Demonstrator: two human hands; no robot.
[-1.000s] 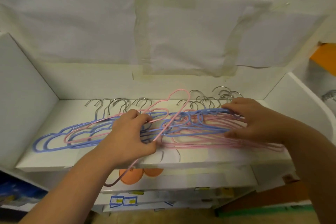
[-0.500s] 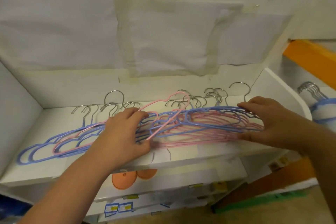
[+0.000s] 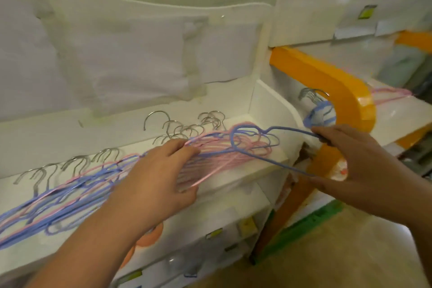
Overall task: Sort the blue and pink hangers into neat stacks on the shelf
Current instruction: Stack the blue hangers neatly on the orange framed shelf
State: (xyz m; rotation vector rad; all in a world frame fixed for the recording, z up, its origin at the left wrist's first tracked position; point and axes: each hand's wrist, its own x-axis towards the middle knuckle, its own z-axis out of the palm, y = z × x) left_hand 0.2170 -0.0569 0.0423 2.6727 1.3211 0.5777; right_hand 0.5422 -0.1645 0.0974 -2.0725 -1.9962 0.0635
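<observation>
A mixed pile of blue and pink hangers [image 3: 77,184] with metal hooks lies across the white shelf [image 3: 252,170]. My left hand [image 3: 159,175] presses down on the pile's middle, fingers over the pink hangers [image 3: 217,154]. My right hand [image 3: 360,166] grips one blue hanger [image 3: 264,159] by its end and holds it partly out past the shelf's right edge, its other end still over the pile.
To the right stands an orange curved frame [image 3: 346,93] with a stack of blue hangers [image 3: 320,114] behind it and pink hangers [image 3: 390,96] on a white ledge farther right. Lower shelves with labels lie below. The floor shows at the bottom right.
My right hand has pulled a blue hanger rightward out of the pile, past the shelf's side wall. The view has swung to the right. My left hand stays on the pile.
</observation>
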